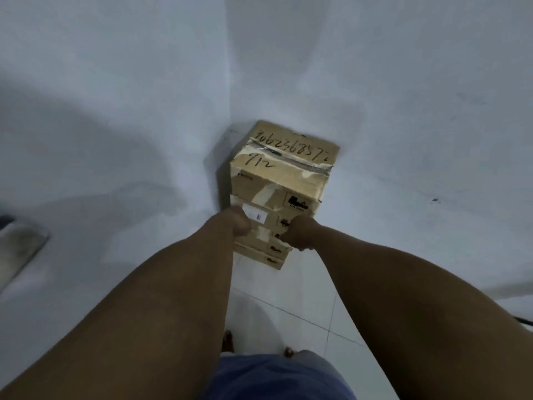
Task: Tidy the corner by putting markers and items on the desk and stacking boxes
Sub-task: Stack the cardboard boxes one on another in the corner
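- A stack of cardboard boxes [277, 194] stands on the tiled floor [302, 307], in the corner of the pale walls [115, 82].
- The top box is taped and creased, with handwritten numbers.
- The left hand [235, 225] and right hand [300, 233] are curled against a lower box in the stack; their fingers are hidden, so the grip cannot be told.

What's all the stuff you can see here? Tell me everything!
cardboard boxes: one stack, exact count unclear, brown, in the wall corner; handwritten digits on top
white label: one, on the stack's front
walls: two, pale grey, meeting behind the stack
floor tiles: white, under the stack
grey object: one, left edge, unclear
dark cable: one, right edge
left hand: gripping the stack's left side
right hand: gripping its right side
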